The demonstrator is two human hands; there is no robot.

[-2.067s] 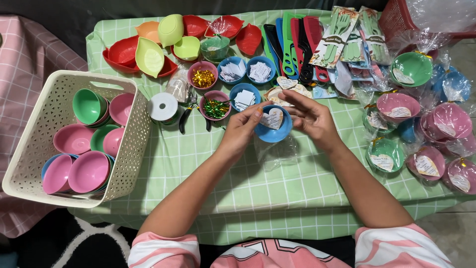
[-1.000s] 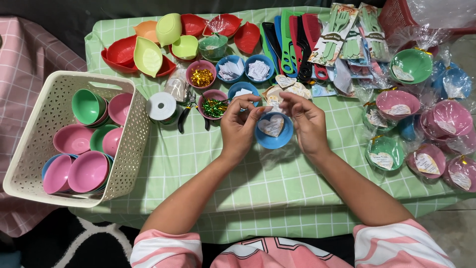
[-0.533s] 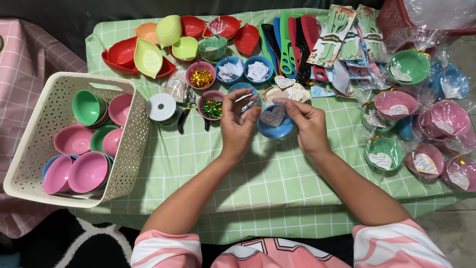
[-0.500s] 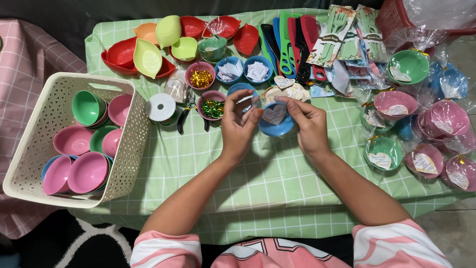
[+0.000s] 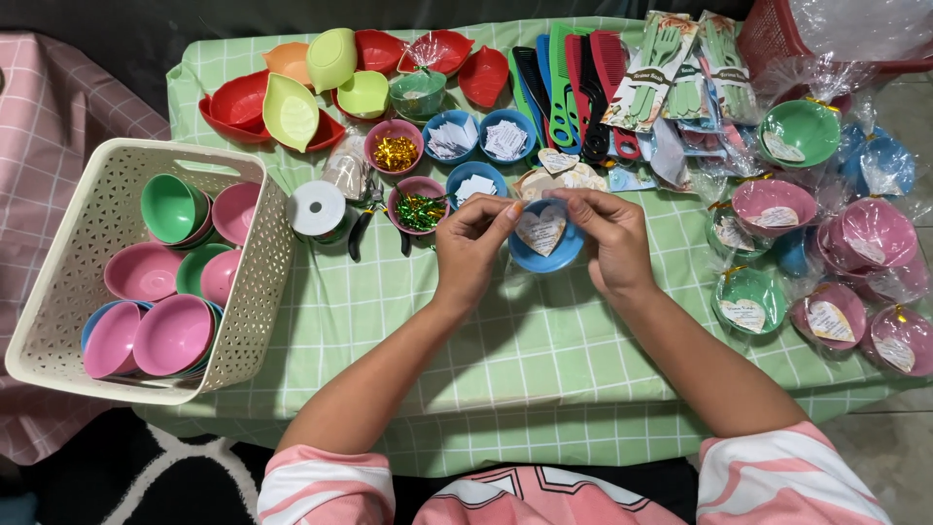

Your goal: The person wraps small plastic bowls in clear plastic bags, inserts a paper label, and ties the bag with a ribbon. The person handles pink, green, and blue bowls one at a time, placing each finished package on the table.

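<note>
While the blue bowl (image 5: 544, 255) sat between both hands, the left hand (image 5: 473, 248) pinched its near-left rim and the right hand (image 5: 610, 238) gripped its right side, equally close.

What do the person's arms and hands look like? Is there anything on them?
Both arms are bare from the short sleeves down. The sleeves are pink with white stripes, and the same goes for the other side. The left hand and right hand wear no gloves. I see no rings, watch or bracelets.
</note>
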